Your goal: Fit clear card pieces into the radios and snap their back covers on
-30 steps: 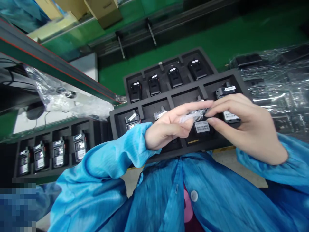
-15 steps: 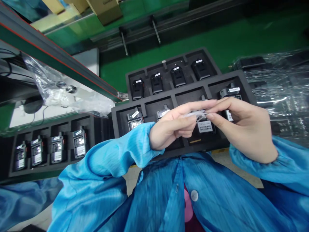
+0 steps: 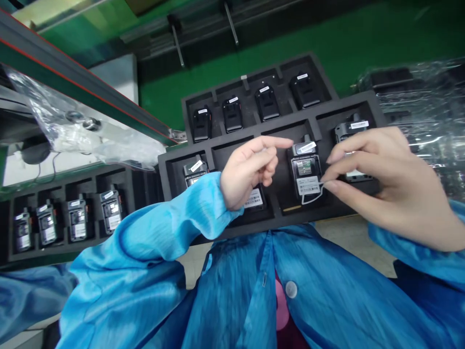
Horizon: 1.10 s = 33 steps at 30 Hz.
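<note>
Left hand (image 3: 250, 167) pointing, handheld radio (image 3: 305, 168) mid-shot, white cord loop (image 3: 311, 200) in the right hand (image 3: 387, 182)

Left index sticks out by the radio's top corner, other fingers curled, can't tell if they've got anything. Radio's in the foam tray (image 3: 227, 154), just left of the right fingertips, long axis running away from the wearer. Right hand's nearer the cord, thumb and finger closed on it.

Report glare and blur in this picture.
Head view: glare streaks the clear plastic wrap at right; same view: the white strap in the right hand shows clearly, but fine print on the barcode label near it is too soft to read.
</note>
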Tool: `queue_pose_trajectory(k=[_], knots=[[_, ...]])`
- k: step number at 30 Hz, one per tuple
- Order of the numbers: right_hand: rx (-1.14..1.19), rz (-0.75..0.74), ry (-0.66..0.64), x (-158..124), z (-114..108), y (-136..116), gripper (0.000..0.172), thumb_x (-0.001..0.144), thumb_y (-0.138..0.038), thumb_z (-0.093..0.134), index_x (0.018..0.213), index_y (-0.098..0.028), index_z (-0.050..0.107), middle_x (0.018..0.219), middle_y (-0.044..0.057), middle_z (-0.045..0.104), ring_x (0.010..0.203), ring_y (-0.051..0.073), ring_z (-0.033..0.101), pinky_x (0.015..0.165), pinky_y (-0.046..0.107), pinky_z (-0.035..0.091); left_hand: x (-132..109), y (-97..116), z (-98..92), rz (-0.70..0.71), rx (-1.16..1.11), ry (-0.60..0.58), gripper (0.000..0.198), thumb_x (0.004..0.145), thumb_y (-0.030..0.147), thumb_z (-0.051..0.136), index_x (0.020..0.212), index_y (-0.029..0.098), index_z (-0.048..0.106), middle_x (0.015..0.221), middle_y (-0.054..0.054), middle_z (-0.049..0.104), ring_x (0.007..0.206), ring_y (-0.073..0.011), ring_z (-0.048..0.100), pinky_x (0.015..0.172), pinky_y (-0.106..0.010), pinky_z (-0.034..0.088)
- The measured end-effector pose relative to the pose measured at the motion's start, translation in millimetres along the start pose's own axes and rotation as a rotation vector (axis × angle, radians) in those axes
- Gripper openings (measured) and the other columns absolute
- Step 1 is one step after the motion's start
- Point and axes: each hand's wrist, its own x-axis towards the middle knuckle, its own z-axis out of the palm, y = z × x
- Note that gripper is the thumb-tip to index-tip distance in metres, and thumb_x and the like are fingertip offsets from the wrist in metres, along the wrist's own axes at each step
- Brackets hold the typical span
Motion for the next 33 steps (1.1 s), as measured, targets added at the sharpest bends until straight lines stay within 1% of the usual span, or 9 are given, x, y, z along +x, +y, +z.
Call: queue_pose_trajectory(k=[2,5,9,13,15,19,25,29,33], knots=[[-0.007,0.090,-0.095,-0.7,6.6,19.4,0.009,0.094,-0.030,0.065,0.089,-0.024,0.068,0.101,0.004,0.065,0.101,0.024,0.059,0.094,0.046,0.042,1.0,4.4,-5.1,0.113,0.214,-0.014,0.022,0.096,0.039,0.063,0.101,0.019,0.074,0.065,0.004,0.049,0.058,-0.0083,0.043,0.056,-0.022,0.038],[-0.047,0.181,-0.130,-3.1,22.6,46.2,0.009,0.092,-0.032,0.066,0.087,-0.025,0.070,0.097,0.004,0.065,0.098,0.025,0.058,0.091,0.047,0.042,0.5,7.7,-12.1,0.245,0.674,-0.141,0.024,0.098,0.037,0.060,0.096,0.019,0.076,0.072,0.000,0.062,0.063,-0.0106,0.050,0.062,-0.026,0.042],[-0.109,0.158,-0.127,-2.1,33.5,62.7,0.007,0.090,-0.031,0.068,0.088,-0.025,0.070,0.096,0.006,0.064,0.095,0.026,0.057,0.087,0.048,0.043,2.1,1.9,-14.5,0.422,1.189,-0.348,0.032,0.099,0.028,0.048,0.115,0.020,0.075,0.089,-0.005,0.073,0.081,-0.0166,0.063,0.079,-0.032,0.049],[-0.039,0.101,-0.209,4.6,23.0,65.0,0.008,0.093,-0.030,0.062,0.090,-0.024,0.067,0.098,0.007,0.065,0.095,0.026,0.057,0.087,0.048,0.044,10.1,-7.2,-11.0,0.544,1.576,-0.392,0.045,0.098,0.026,0.042,0.134,0.018,0.067,0.111,-0.015,0.071,0.101,-0.0281,0.065,0.086,-0.044,0.051],[0.059,0.076,-0.261,7.6,15.9,65.8,0.012,0.094,-0.033,0.060,0.089,-0.025,0.067,0.100,0.006,0.065,0.096,0.026,0.057,0.085,0.046,0.045,13.8,-9.3,-10.1,0.576,1.642,-0.423,0.041,0.096,0.025,0.044,0.126,0.018,0.070,0.113,-0.015,0.070,0.101,-0.0299,0.064,0.084,-0.045,0.050],[0.102,0.076,-0.298,10.9,14.2,69.1,0.014,0.094,-0.034,0.059,0.088,-0.026,0.068,0.101,0.005,0.065,0.096,0.026,0.056,0.085,0.045,0.044,15.6,-11.1,-12.7,0.660,1.660,-0.499,0.031,0.095,0.025,0.044,0.108,0.022,0.072,0.095,-0.009,0.067,0.091,-0.0267,0.061,0.077,-0.042,0.045],[-0.052,0.089,-0.226,12.5,28.8,69.9,0.012,0.094,-0.028,0.057,0.087,-0.022,0.065,0.096,0.007,0.062,0.091,0.025,0.053,0.084,0.045,0.043,12.5,-17.6,-16.0,0.828,1.709,-0.467,0.039,0.097,0.025,0.045,0.128,0.026,0.068,0.097,-0.007,0.069,0.090,-0.0253,0.062,0.074,-0.039,0.041],[-0.139,0.068,-0.255,11.7,26.5,69.2,0.012,0.095,-0.027,0.055,0.089,-0.022,0.064,0.097,0.008,0.061,0.092,0.025,0.053,0.084,0.046,0.042,13.6,-19.6,-14.0,0.770,1.787,-0.471,0.043,0.093,0.023,0.049,0.133,0.023,0.066,0.101,-0.009,0.071,0.094,-0.0266,0.064,0.076,-0.039,0.042],[-0.205,0.015,-0.274,11.4,23.8,69.9,0.012,0.096,-0.027,0.054,0.091,-0.022,0.063,0.100,0.008,0.062,0.093,0.026,0.053,0.083,0.047,0.042,15.5,-21.8,-12.2,0.743,1.795,-0.435,0.044,0.095,0.025,0.047,0.135,0.021,0.065,0.111,-0.013,0.071,0.098,-0.0284,0.064,0.076,-0.040,0.042]])
